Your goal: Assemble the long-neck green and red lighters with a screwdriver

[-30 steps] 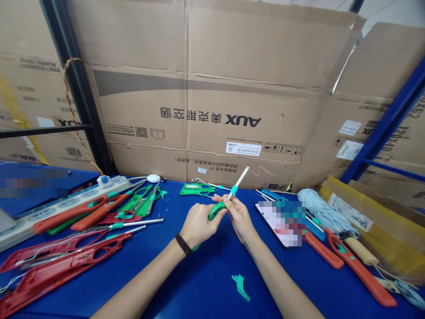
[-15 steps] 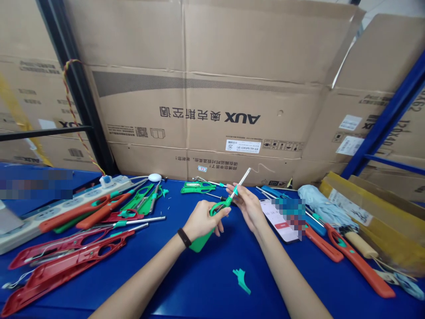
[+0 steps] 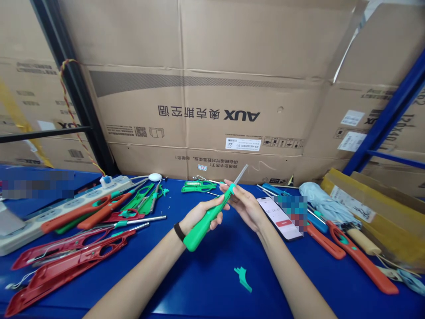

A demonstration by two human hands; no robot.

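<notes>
A green stick lighter is held up above the blue tabletop, slanting from lower left to upper right. Its metal barrel points up and away from me. My left hand is closed around the handle, its thumb along the near side. At the green collar below the barrel, the fingers of my right hand grip the lighter; some fingertips are hidden behind it. Nearer to me, a loose teal-green plastic trigger piece lies on the table.
On the left, opened red lighter shells and orange lighters lie by a white power strip. Green lighter shells sit at the back. To the right are a phone, more orange lighters and a light-blue folded umbrella.
The lighter has been rolled over in my hands. Its trigger loop faced me before; now the smooth narrow side of the handle does, lying across my left palm.
</notes>
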